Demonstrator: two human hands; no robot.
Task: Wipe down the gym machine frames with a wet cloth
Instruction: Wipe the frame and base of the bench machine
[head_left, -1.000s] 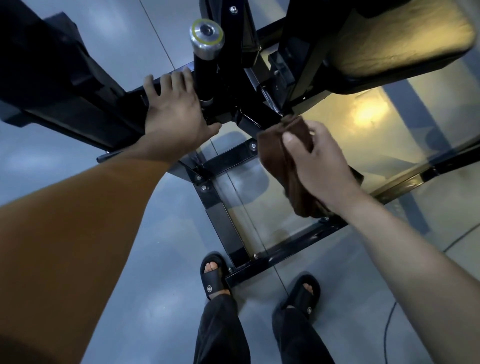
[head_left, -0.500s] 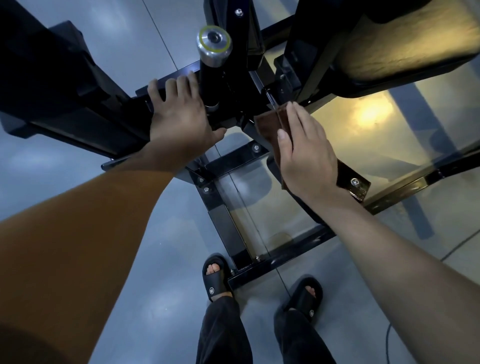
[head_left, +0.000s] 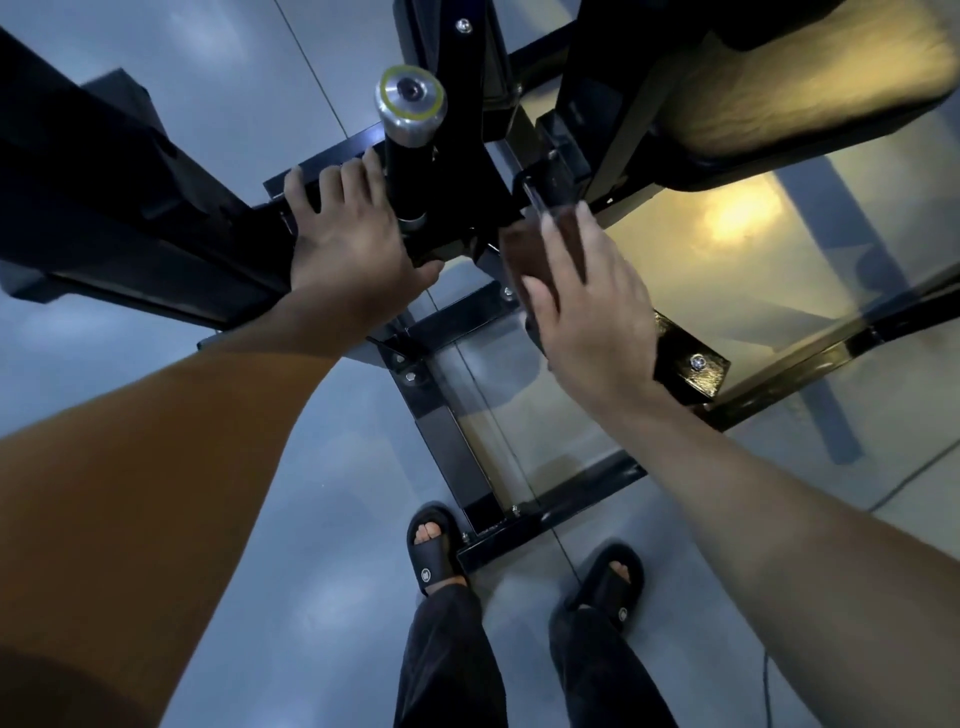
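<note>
Arms: both forearms bare to the frame's edges, no sleeve, watch or band in sight
Left hand (head_left: 349, 244): bare, no glove and no ring visible
Right hand (head_left: 587, 317): bare, no glove, slightly blurred
Trousers (head_left: 447, 654): dark, near black, loose cut, soft folds in the fabric, legs reaching to the ankles
Left sandal (head_left: 434, 553): black open-toed slide with one broad strap, small round pale logo on the strap, toes showing
Right sandal (head_left: 613, 582): matching black slide, same round pale logo, toes showing
</note>
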